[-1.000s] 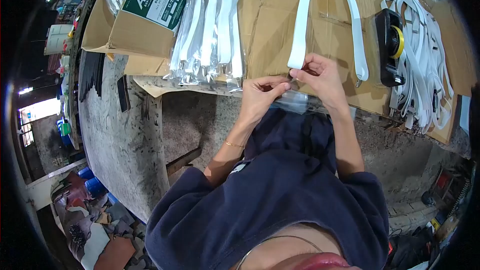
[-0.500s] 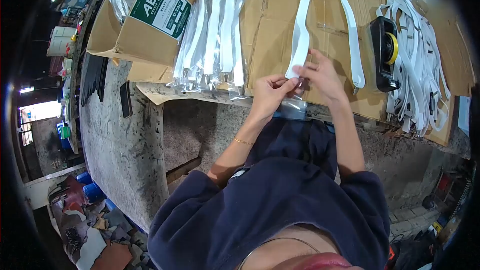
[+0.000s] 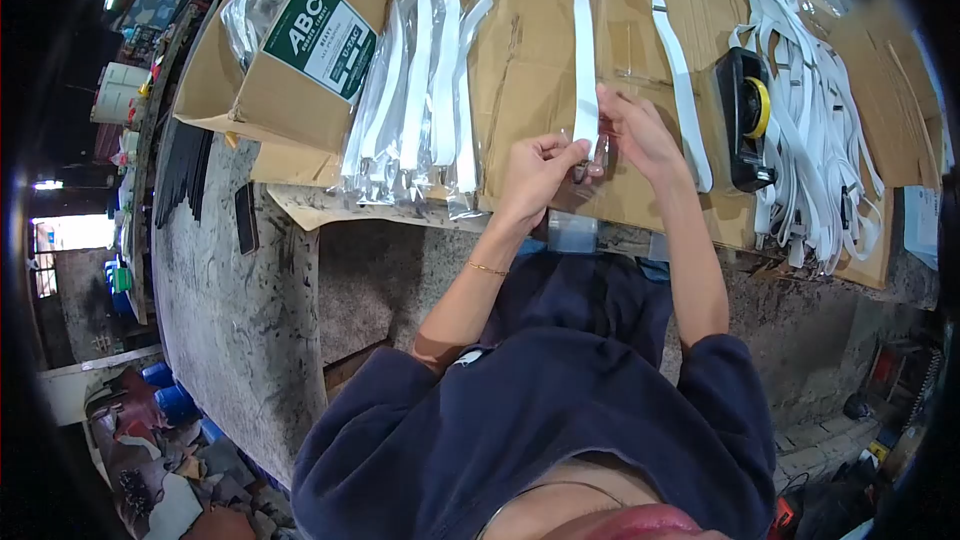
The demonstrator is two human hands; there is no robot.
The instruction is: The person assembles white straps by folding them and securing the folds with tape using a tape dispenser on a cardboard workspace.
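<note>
A pair of white suspenders (image 3: 586, 50) lies on cardboard in front of me, its two straps running down from a Y-shaped join. My left hand (image 3: 545, 175) is closed, pinching the lower end of the left strap between thumb and fingers. Just right of that strap is my right hand (image 3: 640, 135), its fingers loosely bent and apart, the tips at the strap's edge. Some fingertips around the strap end are partly hidden, and the clip there is hard to make out. The right strap hangs loose beside my right wrist.
Bagged white suspenders (image 3: 425, 80) lie left, beside an open carton (image 3: 280, 100) with a green label. A black tape dispenser (image 3: 742, 120) with a yellow ring stands right, next to a heap of white straps (image 3: 805, 110). A dark phone-like slab (image 3: 246, 218) rests at left.
My right thumb has come off the front of the strap, and that hand now sits at its right edge. My left hand keeps its pinch. The whole view has shifted slightly.
</note>
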